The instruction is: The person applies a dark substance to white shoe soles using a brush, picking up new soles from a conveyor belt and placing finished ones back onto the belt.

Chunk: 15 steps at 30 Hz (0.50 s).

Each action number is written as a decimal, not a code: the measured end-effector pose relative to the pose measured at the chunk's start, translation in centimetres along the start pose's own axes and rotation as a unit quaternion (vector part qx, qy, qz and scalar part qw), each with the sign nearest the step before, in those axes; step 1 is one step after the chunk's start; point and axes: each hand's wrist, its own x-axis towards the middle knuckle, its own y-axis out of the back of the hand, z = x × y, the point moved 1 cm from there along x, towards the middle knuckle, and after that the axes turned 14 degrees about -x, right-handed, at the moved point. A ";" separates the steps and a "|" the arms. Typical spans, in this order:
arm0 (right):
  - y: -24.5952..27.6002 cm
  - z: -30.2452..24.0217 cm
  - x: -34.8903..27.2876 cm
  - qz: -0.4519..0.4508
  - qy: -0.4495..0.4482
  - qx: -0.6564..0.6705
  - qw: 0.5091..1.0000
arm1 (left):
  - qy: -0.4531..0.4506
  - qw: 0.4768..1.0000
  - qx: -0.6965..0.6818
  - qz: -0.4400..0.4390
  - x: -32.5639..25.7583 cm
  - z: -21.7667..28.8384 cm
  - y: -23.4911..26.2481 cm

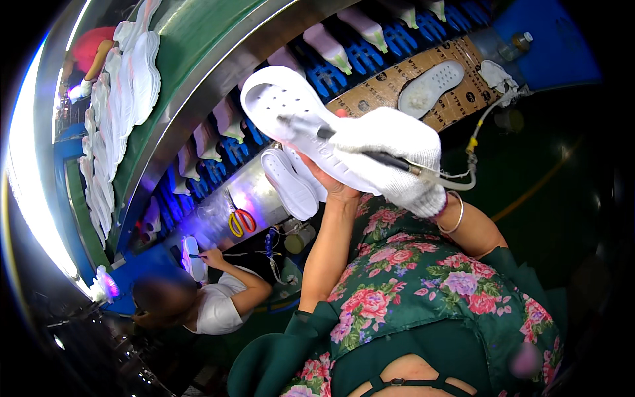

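White shoe sole [291, 109] sits raised in front of the person, above the metal bench edge [254, 188], gripped from beneath by the bare left hand [327, 178] — its fingers wrap the underside, only partly seen. The right hand [397, 155], in a white knit glove, is clenched around a thin dark tool [370, 153] whose tip rests on the sole's perforated face; a pale hose [473, 162] trails from the tool's back end toward the right.

The likeliest trouble, as I judge it, is the tip skidding off the curved rim toward the left fingers, since the sole is held in the air with nothing bracing it. The hose could also snag the bracelet [456, 215] or drag across the cardboard strip [390, 83] where another sole [430, 85] lies loose.

Room is tight on the left: two more soles [291, 182] lie just below the held one, scissors [241, 221] near them, and a co-worker [211, 301] bends at the bench lower left. To the right the dark floor looks open — that side offers the freer swing.
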 end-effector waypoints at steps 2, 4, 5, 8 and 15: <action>0.6 -0.9 0.8 -0.002 0.094 -0.103 0.990 | 0.047 0.995 -0.019 -0.083 0.3 1.2 0.9; -0.3 -0.9 -0.4 -0.024 0.067 -0.083 0.994 | 0.103 0.984 -0.032 -0.139 0.5 1.6 1.5; -0.8 -0.8 -0.9 -0.030 0.037 -0.052 0.998 | 0.122 0.982 -0.047 -0.134 0.4 1.3 1.5; -0.1 -0.4 -0.3 -0.057 0.044 0.002 0.997 | 0.086 0.991 -0.071 -0.069 -0.1 0.7 -0.1; -1.4 1.0 -3.9 -0.081 0.084 -0.090 0.989 | 0.238 0.930 -0.009 -0.281 2.4 2.6 0.1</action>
